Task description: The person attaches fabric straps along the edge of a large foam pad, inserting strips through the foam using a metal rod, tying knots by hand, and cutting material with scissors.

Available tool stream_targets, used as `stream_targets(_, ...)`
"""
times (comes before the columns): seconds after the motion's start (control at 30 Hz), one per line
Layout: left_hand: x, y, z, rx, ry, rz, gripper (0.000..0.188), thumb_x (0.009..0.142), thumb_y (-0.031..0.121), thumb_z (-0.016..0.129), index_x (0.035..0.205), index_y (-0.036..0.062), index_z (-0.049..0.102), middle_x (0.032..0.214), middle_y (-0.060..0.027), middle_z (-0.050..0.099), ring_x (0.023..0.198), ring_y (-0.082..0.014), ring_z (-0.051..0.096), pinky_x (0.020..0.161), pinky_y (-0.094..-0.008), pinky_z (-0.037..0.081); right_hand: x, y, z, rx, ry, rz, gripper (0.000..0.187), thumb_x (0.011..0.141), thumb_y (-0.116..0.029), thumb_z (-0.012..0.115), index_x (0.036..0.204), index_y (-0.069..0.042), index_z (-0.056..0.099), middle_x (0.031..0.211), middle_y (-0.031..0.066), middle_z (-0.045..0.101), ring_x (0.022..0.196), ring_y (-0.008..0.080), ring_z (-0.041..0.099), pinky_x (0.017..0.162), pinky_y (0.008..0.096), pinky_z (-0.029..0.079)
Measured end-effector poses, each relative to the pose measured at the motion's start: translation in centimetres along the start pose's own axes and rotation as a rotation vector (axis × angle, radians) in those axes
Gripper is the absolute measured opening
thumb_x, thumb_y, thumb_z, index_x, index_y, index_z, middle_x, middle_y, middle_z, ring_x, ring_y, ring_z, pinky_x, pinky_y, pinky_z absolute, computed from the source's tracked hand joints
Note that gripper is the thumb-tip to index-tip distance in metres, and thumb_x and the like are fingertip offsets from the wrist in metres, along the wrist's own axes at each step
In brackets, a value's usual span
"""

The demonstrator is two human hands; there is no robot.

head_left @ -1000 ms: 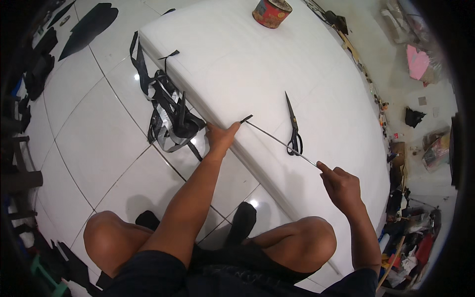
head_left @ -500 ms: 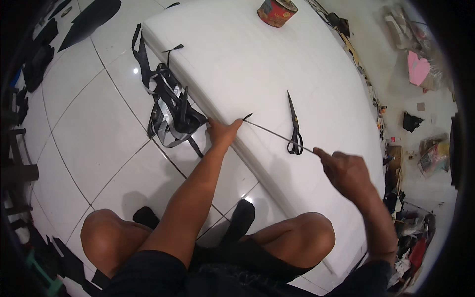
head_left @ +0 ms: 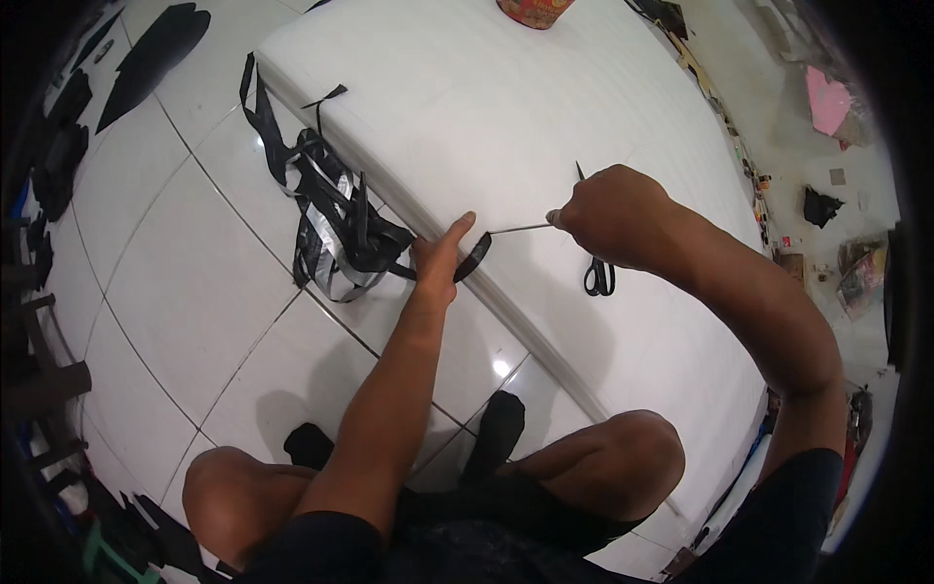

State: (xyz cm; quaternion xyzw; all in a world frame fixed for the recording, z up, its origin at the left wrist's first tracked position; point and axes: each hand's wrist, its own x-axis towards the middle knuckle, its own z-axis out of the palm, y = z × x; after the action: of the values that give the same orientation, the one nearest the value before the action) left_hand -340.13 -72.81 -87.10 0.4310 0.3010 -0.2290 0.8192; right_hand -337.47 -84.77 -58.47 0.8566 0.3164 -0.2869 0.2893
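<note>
My right hand [head_left: 613,216] is closed around the end of a thin metal rod [head_left: 521,229], held above a low white table. The rod's far tip meets the end of a narrow black strip [head_left: 474,259], which bends up over the table edge. Beside that strip is my left hand [head_left: 443,255], its thumb stretched out apart; its other fingers are mostly hidden beyond the edge. Touching its outer side is a tangled bundle of black and silver strips [head_left: 336,219]. Black-handled scissors [head_left: 599,278] lie on the table, partly covered by my right hand.
The white table [head_left: 438,107] runs diagonally across the view. A red tin [head_left: 534,12] stands at its far end. Black cut pieces [head_left: 156,58] lie on the tiled floor [head_left: 146,282] at far left. Plastic bags and scraps [head_left: 861,277] are strewn along the right.
My right hand has moved up and to the left, now over the scissors. More of the black strip shows beside my left hand, whose thumb has lifted off the rod's tip.
</note>
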Motion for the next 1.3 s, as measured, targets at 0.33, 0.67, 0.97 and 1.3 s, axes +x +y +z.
stream_targets(0.33, -1.8, 2.5, -0.3, 0.091, -0.074, 0.108, 0.073, 0.072, 0.028, 0.082, 0.127, -0.0087, 0.051, 0.129, -0.0196, 0.054, 0.121, -0.0277, 0.050, 0.102, -0.0381, 0.040, 1.3, -0.3, -1.1, 0.023, -0.094, 0.035, 0.018, 0.087, -0.006, 0.053, 0.086, -0.007, 0.071, 0.084, 0.0111, 0.070, 0.081, 0.0266, 0.070, 0.072, 0.0388, 0.056)
stream_targets(0.67, -4.7, 3.0, 2.8, 0.084, -0.180, 0.143, 0.105, 0.075, 0.044, 0.079, 0.145, -0.0035, 0.018, 0.143, -0.0187, 0.035, 0.134, -0.0313, 0.033, 0.110, -0.0462, 0.027, 1.3, 1.1, 0.2, 0.066, -0.061, 0.025, 0.015, 0.087, -0.007, 0.054, 0.088, -0.005, 0.069, 0.090, 0.0112, 0.070, 0.089, 0.0269, 0.069, 0.076, 0.0386, 0.055)
stream_targets(0.97, -0.1, -1.5, 0.2, -0.135, -0.304, 0.268, 0.100, 0.080, 0.041, 0.077, 0.147, -0.0027, 0.016, 0.144, -0.0185, 0.033, 0.134, -0.0292, 0.032, 0.112, -0.0415, 0.027, -9.0, 0.6, -8.1, -0.109, 0.018, 0.214, 0.018, 0.087, -0.014, 0.064, 0.103, -0.013, 0.074, 0.078, 0.0076, 0.071, 0.079, 0.0252, 0.068, 0.070, 0.0389, 0.053)
stream_targets(1.3, 1.2, 0.3, -4.9, 0.441, -0.444, 0.308, 0.097, 0.085, 0.043, 0.075, 0.145, -0.0057, 0.017, 0.133, -0.0188, 0.049, 0.116, -0.0247, 0.053, 0.094, -0.0339, 0.047, -15.9, 1.4, 13.4, 1.102, 0.574, 0.725, 0.027, 0.095, -0.018, 0.063, 0.114, 0.001, 0.068, 0.075, 0.0079, 0.063, 0.067, 0.0106, 0.054, 0.065, 0.0263, 0.046)
